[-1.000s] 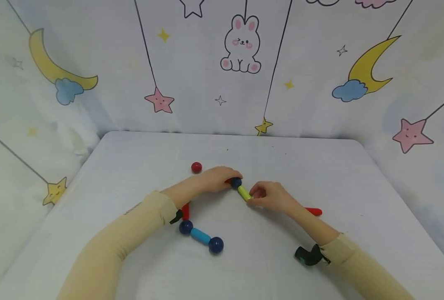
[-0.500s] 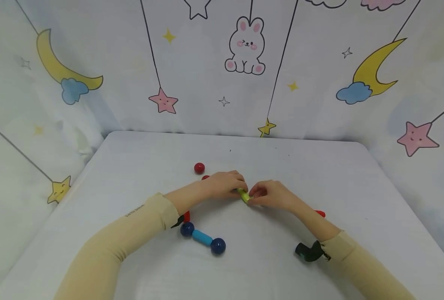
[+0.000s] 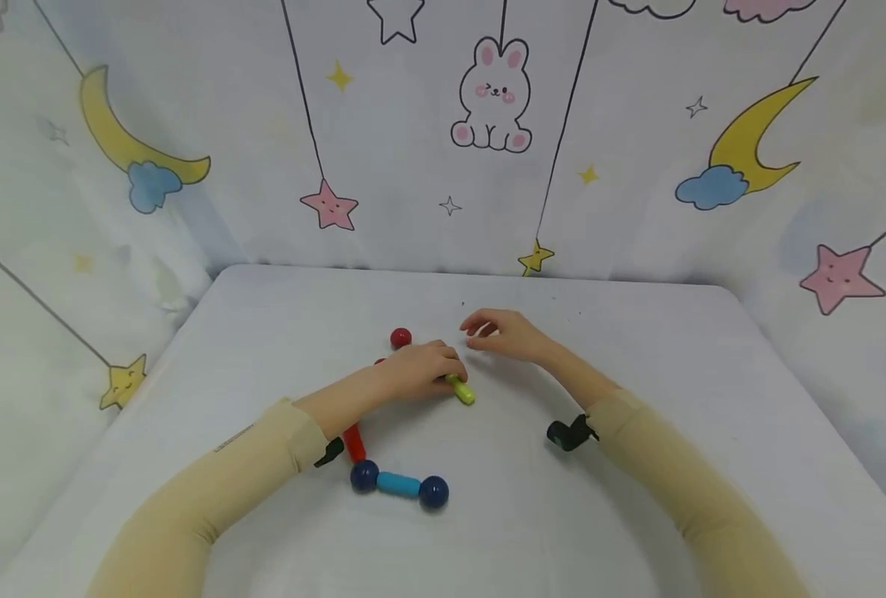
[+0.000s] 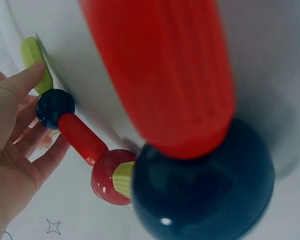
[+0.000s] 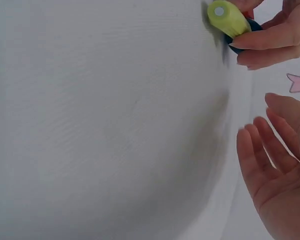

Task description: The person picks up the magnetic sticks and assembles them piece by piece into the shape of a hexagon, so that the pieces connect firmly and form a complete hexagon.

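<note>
My left hand (image 3: 420, 370) pinches a yellow-green magnetic rod (image 4: 31, 50) between thumb and fingers, where it meets a dark blue ball (image 4: 55, 108). From that ball a red rod (image 4: 83, 138) runs to a red ball (image 4: 105, 180), with another yellow-green rod end (image 4: 122, 179) against it. In the head view the hand covers most of this chain. My right hand (image 3: 506, 334) holds nothing; it hovers over the far part of the table with fingers loosely bent, to the right of the left hand. A red ball (image 3: 401, 338) lies just beyond the left hand.
Nearer me, a red rod (image 3: 354, 444), a dark blue ball (image 3: 364, 476), a light blue rod (image 3: 398, 484) and another dark blue ball (image 3: 433, 492) form a joined line on the white table (image 3: 532, 531). A printed cloth (image 3: 413, 124) hangs behind.
My right hand has let go of the yellow-green rod and moved away to the far side. My left hand has shifted onto the ball and rod and drawn them left.
</note>
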`<action>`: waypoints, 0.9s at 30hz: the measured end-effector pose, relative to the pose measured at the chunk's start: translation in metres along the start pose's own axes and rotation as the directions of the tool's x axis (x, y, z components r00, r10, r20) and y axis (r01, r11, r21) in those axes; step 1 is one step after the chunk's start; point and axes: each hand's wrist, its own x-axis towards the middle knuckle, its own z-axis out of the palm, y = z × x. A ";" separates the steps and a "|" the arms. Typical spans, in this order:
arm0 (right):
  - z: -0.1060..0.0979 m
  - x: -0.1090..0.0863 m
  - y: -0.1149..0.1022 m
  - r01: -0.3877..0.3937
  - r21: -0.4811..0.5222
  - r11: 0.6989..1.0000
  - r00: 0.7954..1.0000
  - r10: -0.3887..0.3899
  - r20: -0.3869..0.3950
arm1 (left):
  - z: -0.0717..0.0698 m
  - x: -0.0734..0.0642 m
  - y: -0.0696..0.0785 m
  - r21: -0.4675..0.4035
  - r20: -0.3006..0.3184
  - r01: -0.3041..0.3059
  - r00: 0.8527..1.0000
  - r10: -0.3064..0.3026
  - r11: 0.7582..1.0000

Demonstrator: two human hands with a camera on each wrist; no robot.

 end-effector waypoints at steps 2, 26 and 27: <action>0.007 0.015 -0.001 0.038 0.007 0.999 0.998 -0.038 0.043 | 0.000 -0.006 -0.002 0.004 -0.009 0.001 1.000 -0.001 1.000; 0.044 0.077 -0.028 0.104 -0.160 0.982 0.986 -0.081 0.146 | 0.001 -0.030 -0.007 0.051 -0.081 -0.009 0.997 0.013 0.999; 0.043 0.075 -0.027 0.085 -0.158 0.984 0.989 -0.065 0.132 | 0.000 -0.030 -0.007 0.047 -0.077 -0.004 0.997 0.008 0.999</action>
